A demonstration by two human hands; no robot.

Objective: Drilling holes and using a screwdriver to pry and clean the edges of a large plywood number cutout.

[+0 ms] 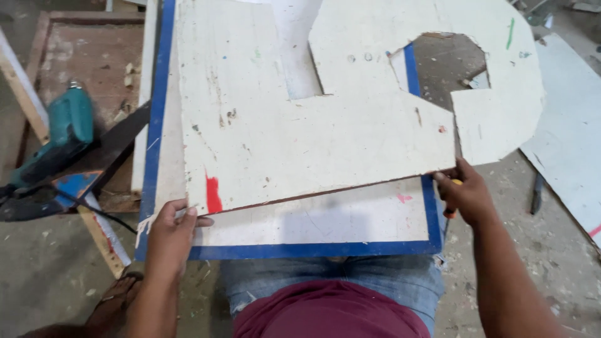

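Observation:
A large white cut-out board (300, 125) with notches and a red paint mark lies tilted on a white panel with a blue border (313, 250). My left hand (170, 230) grips the cut-out's near left corner, thumb on top. My right hand (464, 194) holds the cut-out's near right corner and also clutches a small orange-handled thing, mostly hidden in the palm. The blue-bordered panel rests across my knees, over blue jeans.
A teal power drill (62, 134) with a black cord lies at the left on a wooden frame (37, 119). Another white sheet (573, 144) lies on the dusty concrete floor at the right. A dark tool (537, 194) lies near it.

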